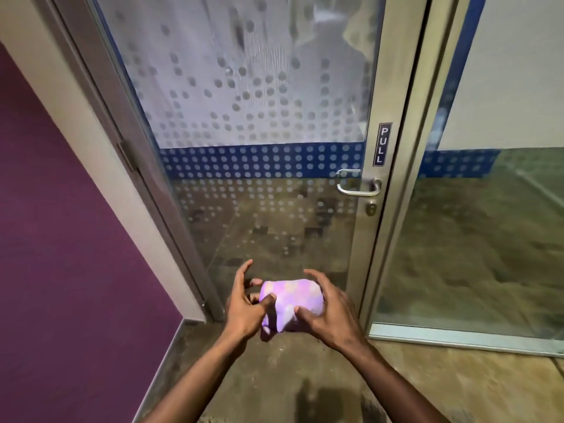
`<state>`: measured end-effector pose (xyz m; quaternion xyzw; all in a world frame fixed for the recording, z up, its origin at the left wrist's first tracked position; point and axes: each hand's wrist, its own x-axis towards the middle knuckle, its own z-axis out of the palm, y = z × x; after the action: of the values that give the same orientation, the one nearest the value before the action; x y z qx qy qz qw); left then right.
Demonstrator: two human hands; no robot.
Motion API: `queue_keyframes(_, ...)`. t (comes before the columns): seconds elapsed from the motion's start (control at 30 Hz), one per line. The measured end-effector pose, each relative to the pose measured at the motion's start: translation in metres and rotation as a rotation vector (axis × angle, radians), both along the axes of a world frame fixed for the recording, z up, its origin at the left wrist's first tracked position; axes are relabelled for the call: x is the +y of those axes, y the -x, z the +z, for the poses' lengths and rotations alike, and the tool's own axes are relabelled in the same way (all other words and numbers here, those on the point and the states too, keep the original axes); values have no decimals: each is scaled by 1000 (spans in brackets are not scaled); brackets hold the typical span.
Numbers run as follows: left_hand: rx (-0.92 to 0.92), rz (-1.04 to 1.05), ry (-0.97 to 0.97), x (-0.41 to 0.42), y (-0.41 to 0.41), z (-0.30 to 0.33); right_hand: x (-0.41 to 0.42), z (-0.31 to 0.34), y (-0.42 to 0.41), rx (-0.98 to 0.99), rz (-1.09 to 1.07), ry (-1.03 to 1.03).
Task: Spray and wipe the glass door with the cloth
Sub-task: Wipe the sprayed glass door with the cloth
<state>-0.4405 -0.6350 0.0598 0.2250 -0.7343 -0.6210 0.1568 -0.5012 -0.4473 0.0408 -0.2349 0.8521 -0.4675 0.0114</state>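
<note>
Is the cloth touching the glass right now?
No, the purple cloth is bunched between the left hand and right hand, held low in front of the glass door, not pressed against it.

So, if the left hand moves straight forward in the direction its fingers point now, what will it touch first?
Probably the lower pane of the glass door. The left hand holds the bunched purple cloth at its side, its fingers pointing up and ahead at the glass. Nothing else shows in between, though depth is hard to judge.
</note>
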Motion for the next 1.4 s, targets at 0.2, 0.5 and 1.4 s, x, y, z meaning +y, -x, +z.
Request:
queue_keyframes(0.2,56,-246,353,-28,34,6,-19,2,50,138,-23,-183)
queue_keyframes(0.5,89,-278,580,-89,94,39,-54,35,119,74,146,70)
queue_keyframes(1.4,516,-667,817,-247,294,202,-281,126,200,-770,208,1184)
